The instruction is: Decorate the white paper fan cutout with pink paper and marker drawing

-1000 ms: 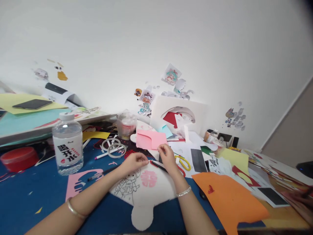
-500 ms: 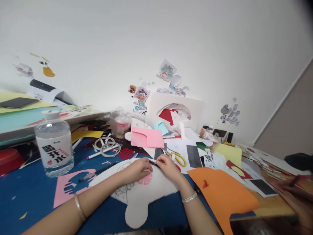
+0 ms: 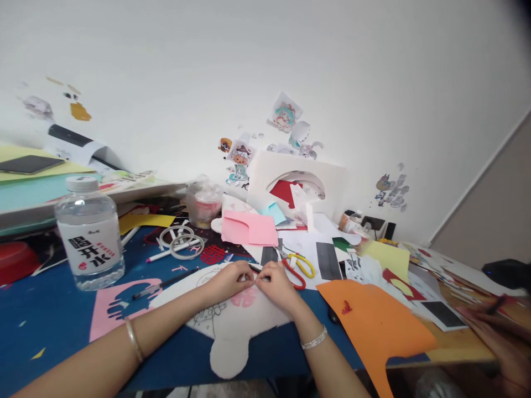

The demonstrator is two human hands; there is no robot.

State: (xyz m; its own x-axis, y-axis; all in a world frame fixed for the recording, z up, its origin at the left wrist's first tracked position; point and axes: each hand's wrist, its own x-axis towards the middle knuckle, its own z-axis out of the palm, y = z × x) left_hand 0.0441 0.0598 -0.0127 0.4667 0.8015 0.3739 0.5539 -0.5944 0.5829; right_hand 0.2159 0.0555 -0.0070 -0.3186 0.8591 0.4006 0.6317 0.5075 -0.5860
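Note:
A white fan-shaped paper cutout [image 3: 265,318] with a rounded handle lies in front of me, with a black line drawing [image 3: 205,315] on its left part. On its middle rests a pink paper-cut character [image 3: 244,297]. My left hand [image 3: 232,283] and my right hand [image 3: 277,283] meet over the upper edge of this pink piece, thumbs and fingertips pinched close together. What sits between the fingertips is too small to make out. Just behind them, a dark pen [image 3: 254,268] is partly hidden. Left of the cutout, a clear-barrelled pen [image 3: 146,290] lies across a pink paper scrap [image 3: 102,315].
A water bottle [image 3: 89,237] stands at left. Yellow-and-red scissors [image 3: 305,265] lie beyond my right hand, and orange paper [image 3: 373,320] overhangs the front edge. White rings [image 3: 186,246], markers and pink card [image 3: 249,228] lie behind. Another person's hand [image 3: 493,326] holds a pen at right.
My left hand has lifted off the pink paper-cut and now pinches. My right hand has come slightly left and down, so the fingertips of both hands meet above it.

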